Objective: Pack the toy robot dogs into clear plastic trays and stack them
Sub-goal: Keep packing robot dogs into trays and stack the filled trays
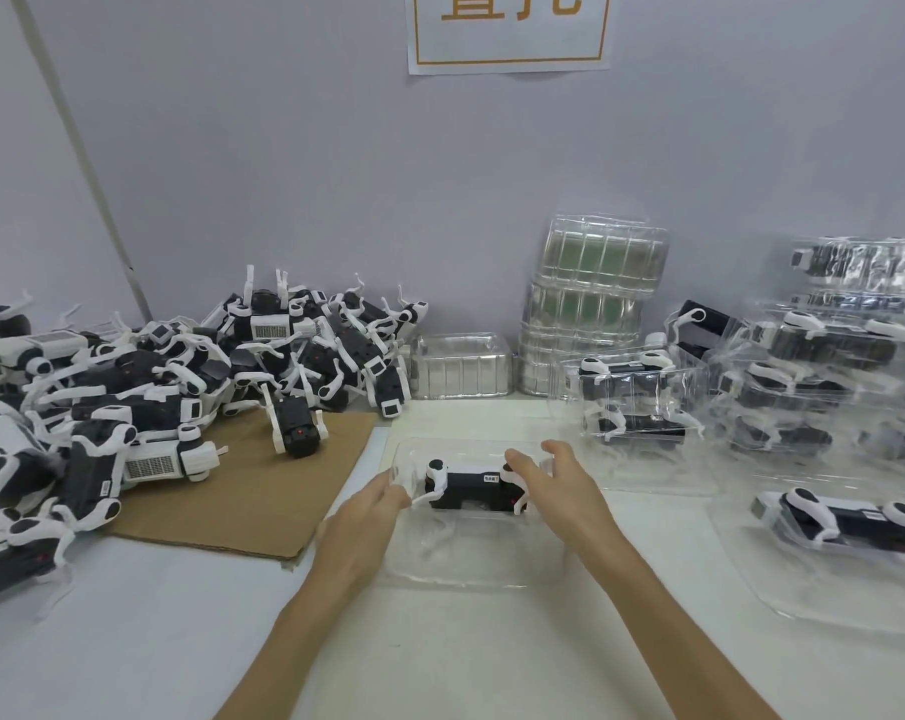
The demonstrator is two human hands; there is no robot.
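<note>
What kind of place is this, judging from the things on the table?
Probably a packing station in a toy factory: a heap of loose toy robot dogs, a stack of empty clear trays, and filled trays piled on the right.

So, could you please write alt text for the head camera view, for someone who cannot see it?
A person's left hand and right hand flank a toy robot dog lying in a clear tray. Loose dogs pile left; packed trays stack right.

White table (154,641), cardboard (263,491), toy dogs (144,387), trays (461,366)
</note>
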